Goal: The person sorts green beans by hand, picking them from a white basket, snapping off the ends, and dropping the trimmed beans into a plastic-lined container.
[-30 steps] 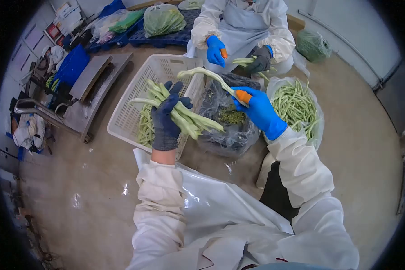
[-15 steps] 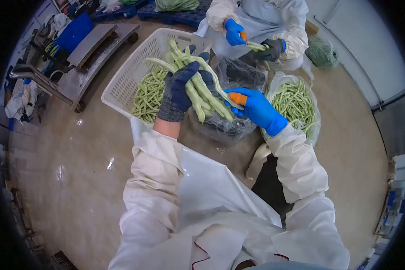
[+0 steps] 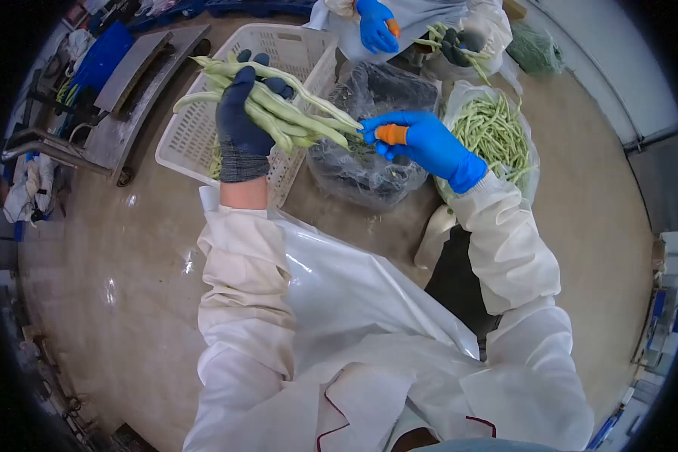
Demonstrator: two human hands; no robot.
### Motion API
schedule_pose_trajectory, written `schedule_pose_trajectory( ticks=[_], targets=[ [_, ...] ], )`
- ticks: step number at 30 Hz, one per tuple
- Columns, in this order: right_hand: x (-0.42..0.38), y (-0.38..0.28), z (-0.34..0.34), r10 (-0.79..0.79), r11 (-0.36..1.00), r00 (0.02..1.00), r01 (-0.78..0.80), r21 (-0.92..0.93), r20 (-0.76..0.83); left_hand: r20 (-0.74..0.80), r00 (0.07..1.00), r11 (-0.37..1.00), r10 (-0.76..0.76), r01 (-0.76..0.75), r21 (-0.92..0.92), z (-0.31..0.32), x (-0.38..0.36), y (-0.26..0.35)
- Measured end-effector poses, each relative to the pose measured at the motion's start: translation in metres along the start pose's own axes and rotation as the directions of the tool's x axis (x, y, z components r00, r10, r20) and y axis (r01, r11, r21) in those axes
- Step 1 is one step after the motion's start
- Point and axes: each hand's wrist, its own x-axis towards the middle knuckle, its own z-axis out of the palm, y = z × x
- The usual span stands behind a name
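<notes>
My left hand (image 3: 245, 117), in a dark glove, is wrapped round a bunch of long green beans (image 3: 290, 117) above the white crate (image 3: 192, 147). In a blue glove, my right hand (image 3: 414, 143) pinches the end of one bean from the bunch. An orange-handled tool (image 3: 391, 134) is held in the same hand; its blade is hard to make out. Below the hands lies a dark container lined with clear plastic (image 3: 373, 169). Beans lie inside the crate, mostly hidden behind my left hand and the bunch.
A clear bag of green beans (image 3: 493, 135) stands at the right. Across from me, a person in blue and dark gloves (image 3: 377, 26) holds an orange tool and some beans. A metal cart (image 3: 120, 120) is at the left. A green bag (image 3: 535, 49) lies at the upper right.
My left hand and the bunch have moved left and up, and the beans now lie flatter. My right hand has shifted slightly up. The co-worker's hands have moved further apart.
</notes>
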Motion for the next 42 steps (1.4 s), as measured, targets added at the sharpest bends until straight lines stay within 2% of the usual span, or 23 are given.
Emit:
schedule_pose_trajectory(
  ticks=[11,13,17,20,23,26,29,30,32,35,38,42],
  targets=[
    [0.006,0.004,0.012,-0.086,0.988,0.991,0.072,-0.139,-0.103,0.045,0.999,1.000,-0.022,0.022,0.002,0.001,0.000,-0.006],
    [0.005,0.003,0.014,-0.093,0.973,0.987,0.063,-0.224,-0.128,-0.003,0.999,0.999,-0.036,0.036,0.001,0.007,-0.003,-0.007],
    [0.007,0.009,0.015,-0.113,0.938,0.986,0.065,-0.341,-0.122,0.010,1.000,0.999,-0.016,0.015,0.029,0.009,-0.004,-0.007],
    [0.008,0.022,0.015,-0.430,0.804,0.895,0.441,-0.399,0.122,0.030,0.999,0.997,-0.035,0.033,0.069,0.008,-0.005,-0.005],
    [0.000,0.019,0.023,-0.409,0.669,0.847,0.532,-0.519,0.341,0.090,0.993,0.987,-0.081,0.068,0.147,0.000,-0.006,-0.002],
    [0.013,0.028,0.001,-0.427,0.487,0.897,0.335,-0.807,0.115,0.148,0.984,0.981,-0.097,0.069,0.181,0.000,-0.009,-0.001],
    [0.021,0.032,-0.031,-0.609,0.313,0.793,0.277,-0.908,0.031,0.099,0.988,0.959,-0.122,0.092,0.266,0.007,-0.013,-0.004],
    [0.021,0.034,-0.035,-0.628,0.319,0.779,0.253,-0.913,-0.003,0.108,0.991,0.963,-0.077,0.045,0.267,0.011,-0.015,-0.009],
    [0.023,0.039,-0.041,-0.662,0.335,0.747,0.210,-0.919,-0.071,0.076,0.991,0.905,-0.111,0.069,0.421,0.012,-0.019,-0.012],
    [0.018,0.020,-0.032,-0.494,0.544,0.835,0.079,-0.835,-0.242,0.014,0.991,0.877,-0.134,0.112,0.468,0.013,-0.019,-0.019],
    [0.016,0.016,-0.028,-0.427,0.553,0.867,0.024,-0.833,-0.259,-0.035,0.994,0.845,-0.102,0.105,0.525,0.007,-0.014,-0.022],
    [0.011,0.016,-0.021,-0.405,0.579,0.880,0.036,-0.815,-0.249,-0.115,0.993,0.808,-0.022,0.086,0.583,-0.003,-0.009,-0.011]
  ],
)
